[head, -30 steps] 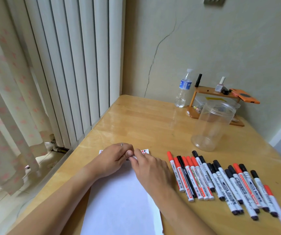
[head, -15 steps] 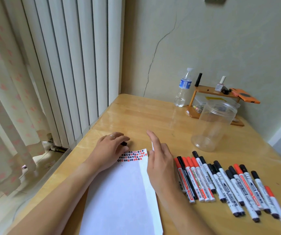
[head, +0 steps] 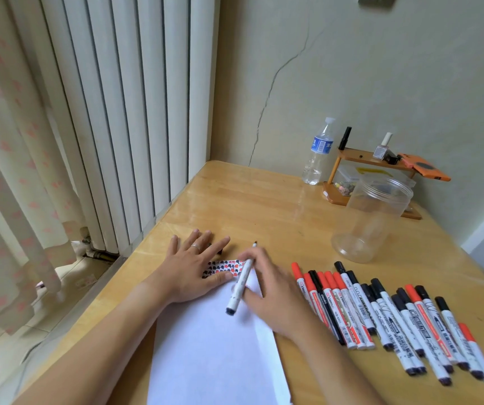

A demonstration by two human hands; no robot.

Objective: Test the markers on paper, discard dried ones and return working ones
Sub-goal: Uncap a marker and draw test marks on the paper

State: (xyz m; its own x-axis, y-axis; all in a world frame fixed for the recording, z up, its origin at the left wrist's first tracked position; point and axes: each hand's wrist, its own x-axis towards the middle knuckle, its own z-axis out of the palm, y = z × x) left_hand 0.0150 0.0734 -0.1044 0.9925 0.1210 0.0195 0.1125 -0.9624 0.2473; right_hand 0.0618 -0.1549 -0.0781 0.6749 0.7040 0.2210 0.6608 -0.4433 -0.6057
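The fingers of the right hand are now curling round a marker, where half a second ago that hand was lying flat and showing only a sliver of white above its fingertips. The marker is slanting across the hand, its uncapped tip pointing toward 12 o'clock just past the fingers and its black end hanging over the paper toward 6 o'clock. The left hand is spreading out flat, fingers straight and wide, pressing on the top corner of the paper at 9 o'clock from the marker; a moment earlier its fingers were bent over something small and dark. A dark piece, probably the cap, is lying on the table just beyond the left fingertips.

Red and black test marks are already filling the top strip of the paper between the two hands. So the uncapping looks done, and the person is likely getting ready to scribble.

At 3 o'clock a row of capped markers is lying on the table, and at 1 o'clock a clear jar is standing, apparently with nothing in it.
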